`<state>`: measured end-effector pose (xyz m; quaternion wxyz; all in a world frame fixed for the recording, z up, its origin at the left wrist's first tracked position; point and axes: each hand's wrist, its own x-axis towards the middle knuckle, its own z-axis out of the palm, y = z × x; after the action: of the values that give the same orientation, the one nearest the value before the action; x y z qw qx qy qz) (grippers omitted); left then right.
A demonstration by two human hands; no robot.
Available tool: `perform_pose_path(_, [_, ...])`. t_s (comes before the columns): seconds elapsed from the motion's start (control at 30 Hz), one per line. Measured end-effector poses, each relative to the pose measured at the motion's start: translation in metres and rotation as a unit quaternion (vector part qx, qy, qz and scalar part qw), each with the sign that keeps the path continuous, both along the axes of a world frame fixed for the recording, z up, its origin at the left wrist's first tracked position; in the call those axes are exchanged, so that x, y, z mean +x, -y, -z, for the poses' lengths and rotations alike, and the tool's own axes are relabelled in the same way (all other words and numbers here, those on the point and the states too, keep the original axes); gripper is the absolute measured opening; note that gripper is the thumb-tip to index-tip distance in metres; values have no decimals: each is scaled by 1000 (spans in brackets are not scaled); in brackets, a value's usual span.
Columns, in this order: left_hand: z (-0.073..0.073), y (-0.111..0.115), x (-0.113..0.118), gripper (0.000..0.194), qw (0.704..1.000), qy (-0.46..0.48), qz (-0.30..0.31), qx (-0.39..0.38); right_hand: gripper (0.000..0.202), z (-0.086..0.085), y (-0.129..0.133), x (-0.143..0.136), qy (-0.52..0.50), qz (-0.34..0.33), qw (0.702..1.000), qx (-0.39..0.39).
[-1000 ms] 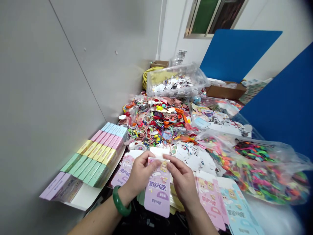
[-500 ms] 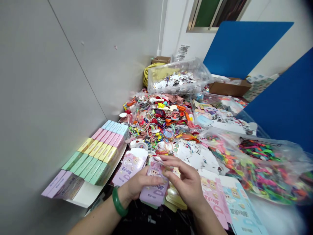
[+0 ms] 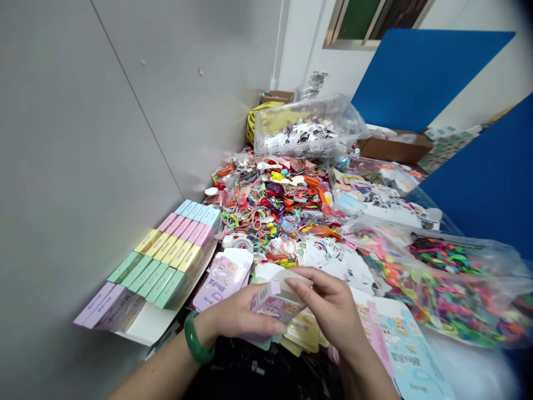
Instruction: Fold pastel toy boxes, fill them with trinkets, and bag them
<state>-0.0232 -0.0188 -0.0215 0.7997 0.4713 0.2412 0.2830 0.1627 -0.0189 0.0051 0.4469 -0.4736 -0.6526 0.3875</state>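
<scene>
The left hand (image 3: 237,315), with a green ring (image 3: 192,341) on its wrist, is wrapped around a small purple box (image 3: 283,308). The right hand (image 3: 333,308) has its thumb and fingers on the pale flap at the box's open end. The box is tilted, up off the things below. If the right hand pushes too hard, the thin card could bend or rip. If the left hand squeezes tight, the sides could cave in and the flap might not fit.

Just under the hands lie flat yellow boxes (image 3: 302,331). A low arm could bump them and make them slide. Flat pink boxes (image 3: 377,328) and flat blue boxes (image 3: 410,347) lie to the right. To the left, a white tray (image 3: 147,325) holds rows of boxes. Farther off are a big toy heap (image 3: 270,205) and a clear tub (image 3: 287,150).
</scene>
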Motion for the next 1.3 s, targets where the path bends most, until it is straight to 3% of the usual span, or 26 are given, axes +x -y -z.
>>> perform_pose_path(0.13, [-1,0,-2,35,999,-18,-19,-27,26,4,-3,5,78,-43,979,182])
perform_pose_path(0.2, [0,0,-1,34,997,4,-43,-64,35,5,-2,5,87,-69,967,231])
perform_pose_path(0.33, [2,1,-2,32,991,34,-64,-109,27,5,4,0,47,-55,983,170])
perform_pose_path(0.57, [1,-1,-4,37,999,-22,-26,8,12,1,7,-2,-22,-19,999,21])
perform_pose_path(0.7, [0,-1,-4,35,1000,-14,-23,0,18,0,4,0,-21,-43,997,58])
perform_pose_path(0.8, [1,1,-3,30,995,12,-55,-77,26,0,3,0,-4,-91,989,113])
perform_pose_path(0.97, [4,6,1,28,984,25,-91,-152,30,5,3,-2,-3,-95,991,96])
perform_pose_path(1.07, [-1,9,6,30,981,20,-114,-157,30,4,-1,-1,5,-108,993,52])
perform_pose_path(1.2, [-9,3,6,45,969,0,-190,-155,28,5,-15,6,-97,-68,982,-144])
perform_pose_path(1.23, [-9,1,4,45,970,-20,-219,-107,29,7,-18,7,-136,-46,971,-194])
perform_pose_path(1.3, [-7,-4,-1,46,962,-86,-252,67,33,11,-23,9,-185,-35,944,-270])
